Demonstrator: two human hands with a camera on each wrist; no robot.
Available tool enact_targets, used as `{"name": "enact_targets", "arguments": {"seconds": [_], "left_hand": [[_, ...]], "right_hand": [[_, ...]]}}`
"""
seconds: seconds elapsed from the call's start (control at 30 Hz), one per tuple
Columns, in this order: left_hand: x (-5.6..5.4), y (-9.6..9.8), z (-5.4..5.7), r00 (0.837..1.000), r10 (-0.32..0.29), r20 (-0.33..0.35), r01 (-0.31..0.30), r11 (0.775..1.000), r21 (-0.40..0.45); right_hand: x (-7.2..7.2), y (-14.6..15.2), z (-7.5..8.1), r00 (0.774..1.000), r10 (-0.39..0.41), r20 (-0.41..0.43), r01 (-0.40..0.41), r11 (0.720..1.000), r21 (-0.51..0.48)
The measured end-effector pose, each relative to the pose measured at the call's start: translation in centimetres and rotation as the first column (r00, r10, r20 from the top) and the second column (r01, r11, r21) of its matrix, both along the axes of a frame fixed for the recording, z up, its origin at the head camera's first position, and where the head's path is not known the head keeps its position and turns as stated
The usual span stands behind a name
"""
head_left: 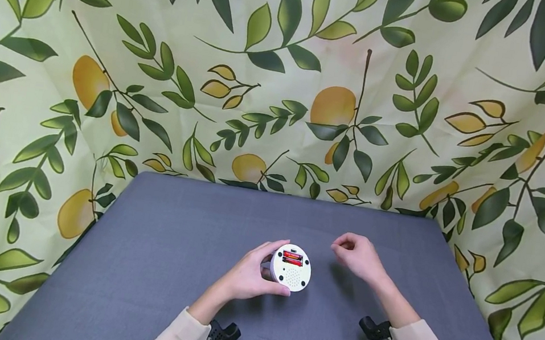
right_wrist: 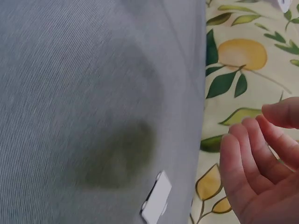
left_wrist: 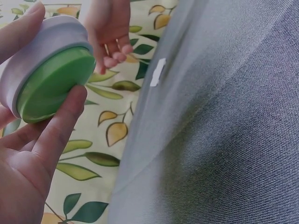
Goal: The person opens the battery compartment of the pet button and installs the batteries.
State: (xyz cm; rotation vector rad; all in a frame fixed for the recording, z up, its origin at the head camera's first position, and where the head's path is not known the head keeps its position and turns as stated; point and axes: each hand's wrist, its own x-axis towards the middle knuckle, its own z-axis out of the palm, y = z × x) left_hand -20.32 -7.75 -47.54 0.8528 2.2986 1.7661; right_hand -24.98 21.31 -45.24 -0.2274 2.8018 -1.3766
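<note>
My left hand [head_left: 253, 275] grips a round white device [head_left: 293, 278] by its rim, thumb below and fingers above. Its underside faces me, with dark feet, speaker holes and an uncovered compartment holding red batteries [head_left: 292, 259]. In the left wrist view its other side is a green button-like top [left_wrist: 58, 86], touched by a fingertip. To the right, my right hand [head_left: 359, 256] hovers over the table with loosely curled fingers and nothing visible in them. A small white cover [right_wrist: 157, 198] with little tabs lies on the table in both wrist views; I cannot make it out in the head view.
The grey-blue table [head_left: 183, 221] stretches around both hands. Behind and beside it hangs a leaf-and-fruit patterned cloth [head_left: 283, 91]. Black wrist mounts [head_left: 225, 334] sit at the sleeve cuffs.
</note>
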Motion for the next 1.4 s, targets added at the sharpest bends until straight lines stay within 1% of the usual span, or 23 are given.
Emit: {"name": "enact_targets", "arguments": {"seconds": [0.17, 0.37, 0.5, 0.73, 0.83, 0.93, 1.03, 1.2, 1.3, 1.4], "left_hand": [[0.0, 0.0, 0.0, 1.000, -0.003, 0.004, 0.003, 1.000, 0.008], [0.0, 0.0, 0.1, 1.000, 0.003, 0.000, -0.003, 1.000, 0.005], [0.0, 0.0, 0.1, 1.000, -0.001, 0.002, 0.001, 1.000, 0.008], [0.1, 0.0, 0.0, 1.000, -0.001, 0.004, 0.001, 1.000, 0.010], [0.1, 0.0, 0.0, 1.000, 0.000, 0.004, 0.000, 1.000, 0.013], [0.2, 0.0, -0.1, 1.000, -0.001, 0.007, 0.001, 1.000, 0.018], [0.2, 0.0, -0.1, 1.000, 0.001, 0.006, -0.001, 1.000, 0.017], [0.1, -0.1, -0.1, 1.000, 0.001, 0.004, -0.001, 1.000, 0.023], [0.1, -0.1, -0.1, 1.000, -0.002, 0.005, 0.002, 1.000, 0.025], [0.1, -0.1, -0.1, 1.000, -0.004, 0.003, 0.004, 1.000, 0.024]], "right_hand": [[-0.6, 0.8, -0.5, 0.995, -0.025, -0.100, 0.039, 0.989, 0.141], [-1.1, 1.8, -1.1, 0.988, -0.017, -0.154, 0.053, 0.971, 0.234], [-1.4, 2.4, -1.7, 0.987, -0.031, -0.157, 0.074, 0.959, 0.275], [-1.7, 3.2, -2.4, 0.985, -0.046, -0.167, 0.097, 0.944, 0.314], [-1.7, 3.4, -2.6, 0.984, -0.054, -0.168, 0.110, 0.931, 0.347], [-1.8, 3.5, -2.9, 0.984, -0.059, -0.168, 0.122, 0.912, 0.392], [-1.8, 3.6, -3.2, 0.986, -0.069, -0.154, 0.130, 0.893, 0.432], [-1.9, 3.7, -3.9, 0.991, -0.074, -0.111, 0.119, 0.866, 0.485], [-1.9, 3.6, -4.1, 0.994, -0.068, -0.089, 0.104, 0.857, 0.505], [-1.8, 3.5, -4.3, 0.994, -0.071, -0.078, 0.101, 0.854, 0.510]]}}
